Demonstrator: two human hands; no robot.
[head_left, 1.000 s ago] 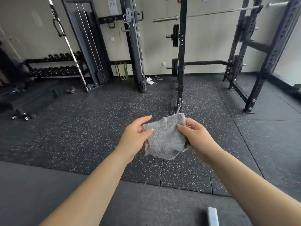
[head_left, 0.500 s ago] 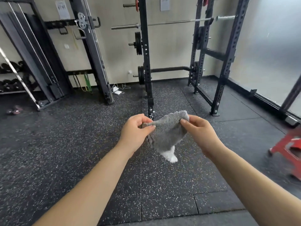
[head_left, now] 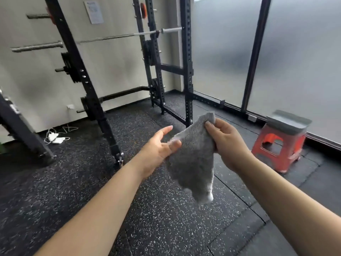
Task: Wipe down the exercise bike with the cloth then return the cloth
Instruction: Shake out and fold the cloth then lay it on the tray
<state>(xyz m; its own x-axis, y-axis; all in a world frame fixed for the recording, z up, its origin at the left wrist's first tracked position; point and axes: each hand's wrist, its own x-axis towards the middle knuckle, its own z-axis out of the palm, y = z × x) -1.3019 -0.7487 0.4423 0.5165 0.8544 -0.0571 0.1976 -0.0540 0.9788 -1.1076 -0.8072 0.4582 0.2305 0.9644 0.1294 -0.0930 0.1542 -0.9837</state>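
Your two bare forearms reach in from the bottom edge and meet over the speckled floor [head_left: 156, 218]. Your right hand [head_left: 227, 145] pinches the cloth [head_left: 193, 159] at its top corner, thumb and fingers [head_left: 209, 126] closed on it. The cloth hangs in mid-air between your hands, well above the floor. Its long axis runs nearly vertical, tilted a little: the pinched corner points up and slightly right, and the lower tip, showing a white patch, points down toward the floor. Your left hand [head_left: 158, 146] is spread, fingers apart; its thumb tip lies against the cloth's left edge, but you hold nothing there.

Past your right hand an orange stool [head_left: 280, 145] with a grey top stands on the floor, near the frosted glass wall [head_left: 304, 61]. Beyond your left hand the black rack [head_left: 187, 71] rises, a barbell [head_left: 129, 35] resting across it. White cables [head_left: 55, 137] lie at the foot of the far wall.
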